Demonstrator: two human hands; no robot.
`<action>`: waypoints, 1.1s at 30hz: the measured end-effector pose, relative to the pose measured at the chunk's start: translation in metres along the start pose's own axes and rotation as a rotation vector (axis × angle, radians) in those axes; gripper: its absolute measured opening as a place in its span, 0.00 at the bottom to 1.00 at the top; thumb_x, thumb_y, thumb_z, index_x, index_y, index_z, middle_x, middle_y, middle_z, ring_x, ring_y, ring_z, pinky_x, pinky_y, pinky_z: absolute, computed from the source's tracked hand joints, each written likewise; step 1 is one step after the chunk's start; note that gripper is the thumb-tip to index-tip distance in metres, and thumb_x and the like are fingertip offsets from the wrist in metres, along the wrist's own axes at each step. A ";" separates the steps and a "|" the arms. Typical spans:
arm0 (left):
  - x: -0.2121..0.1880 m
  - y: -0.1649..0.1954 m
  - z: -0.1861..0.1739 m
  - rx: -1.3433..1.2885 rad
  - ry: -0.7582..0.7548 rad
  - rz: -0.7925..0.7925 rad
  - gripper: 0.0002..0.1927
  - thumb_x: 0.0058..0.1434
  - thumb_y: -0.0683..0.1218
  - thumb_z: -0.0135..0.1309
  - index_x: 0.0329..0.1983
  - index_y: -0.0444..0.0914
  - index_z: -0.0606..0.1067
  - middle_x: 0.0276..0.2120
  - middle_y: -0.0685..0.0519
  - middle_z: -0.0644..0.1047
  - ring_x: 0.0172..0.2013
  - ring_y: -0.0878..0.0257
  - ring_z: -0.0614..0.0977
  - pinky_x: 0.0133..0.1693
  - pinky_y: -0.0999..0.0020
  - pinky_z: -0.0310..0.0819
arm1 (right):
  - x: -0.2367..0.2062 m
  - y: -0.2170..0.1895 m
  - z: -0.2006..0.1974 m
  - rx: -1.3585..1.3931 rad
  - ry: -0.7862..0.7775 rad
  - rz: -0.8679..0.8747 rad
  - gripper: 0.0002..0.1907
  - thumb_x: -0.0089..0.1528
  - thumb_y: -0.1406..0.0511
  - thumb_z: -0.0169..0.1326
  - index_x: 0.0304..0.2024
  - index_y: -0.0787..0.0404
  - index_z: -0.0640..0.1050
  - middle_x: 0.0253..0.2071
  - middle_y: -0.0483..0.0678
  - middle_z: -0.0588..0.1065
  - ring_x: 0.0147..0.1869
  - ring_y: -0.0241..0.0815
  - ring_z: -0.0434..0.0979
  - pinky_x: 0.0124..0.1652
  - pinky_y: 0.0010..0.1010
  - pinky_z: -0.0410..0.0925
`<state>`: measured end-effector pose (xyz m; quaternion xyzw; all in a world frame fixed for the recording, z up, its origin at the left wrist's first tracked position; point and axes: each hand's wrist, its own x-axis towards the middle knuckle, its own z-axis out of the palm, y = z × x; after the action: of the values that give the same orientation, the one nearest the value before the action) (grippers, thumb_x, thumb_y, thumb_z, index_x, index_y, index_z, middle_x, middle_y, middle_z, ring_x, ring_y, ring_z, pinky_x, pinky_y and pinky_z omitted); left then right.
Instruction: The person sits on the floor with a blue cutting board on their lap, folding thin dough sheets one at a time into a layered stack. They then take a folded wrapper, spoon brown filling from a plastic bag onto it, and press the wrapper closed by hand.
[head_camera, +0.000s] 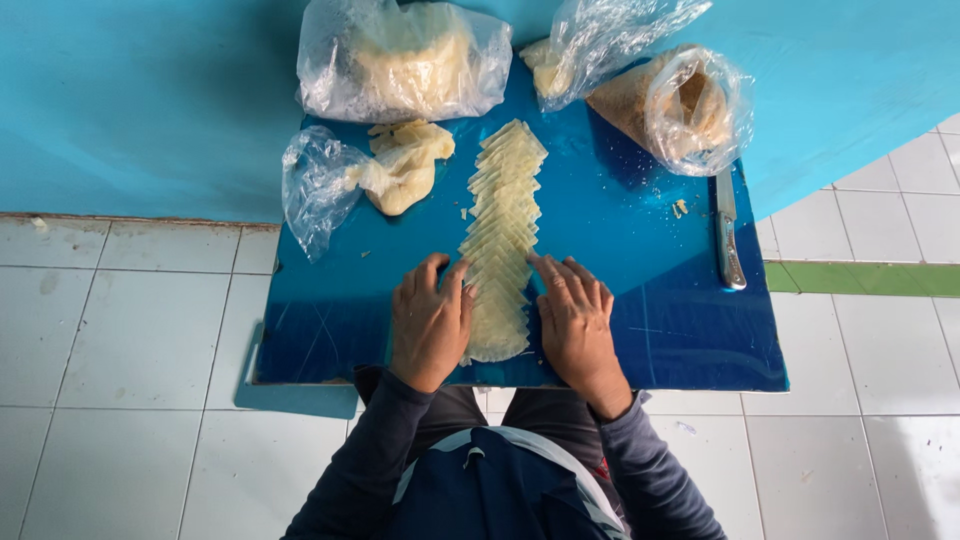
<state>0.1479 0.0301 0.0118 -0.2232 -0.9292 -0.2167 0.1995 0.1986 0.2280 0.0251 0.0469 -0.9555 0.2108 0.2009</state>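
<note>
Left hand (430, 320) and right hand (575, 318) are laid flat, fingers apart, against either side of the overlapped row of dough wrappers (503, 225) on the blue surface (640, 300).

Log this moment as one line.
left hand: flat beside wrapper row | right hand: flat beside row | board: knife, bags
</note>
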 end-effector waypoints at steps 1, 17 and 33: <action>0.004 0.001 0.002 -0.031 -0.003 -0.018 0.17 0.67 0.49 0.55 0.56 0.38 0.75 0.51 0.46 0.73 0.50 0.51 0.75 0.49 0.54 0.69 | 0.001 0.000 0.001 0.009 0.000 -0.008 0.28 0.65 0.69 0.51 0.69 0.56 0.69 0.63 0.54 0.74 0.70 0.55 0.67 0.65 0.48 0.56; 0.027 -0.001 0.017 -0.238 -0.027 -0.076 0.06 0.65 0.41 0.57 0.43 0.38 0.73 0.41 0.49 0.76 0.42 0.53 0.78 0.45 0.56 0.70 | 0.019 -0.003 0.009 0.301 -0.056 0.118 0.25 0.64 0.69 0.54 0.65 0.58 0.71 0.54 0.48 0.79 0.60 0.47 0.77 0.62 0.42 0.60; 0.021 -0.005 0.009 -0.669 -0.124 -0.069 0.17 0.67 0.39 0.56 0.57 0.36 0.69 0.48 0.44 0.82 0.47 0.53 0.87 0.43 0.64 0.83 | 0.021 -0.005 0.015 0.499 -0.020 0.227 0.33 0.60 0.71 0.61 0.67 0.62 0.67 0.55 0.60 0.75 0.49 0.45 0.85 0.44 0.33 0.79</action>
<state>0.1259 0.0374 0.0124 -0.2577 -0.8239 -0.5022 0.0509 0.1748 0.2167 0.0232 -0.0104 -0.8751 0.4604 0.1490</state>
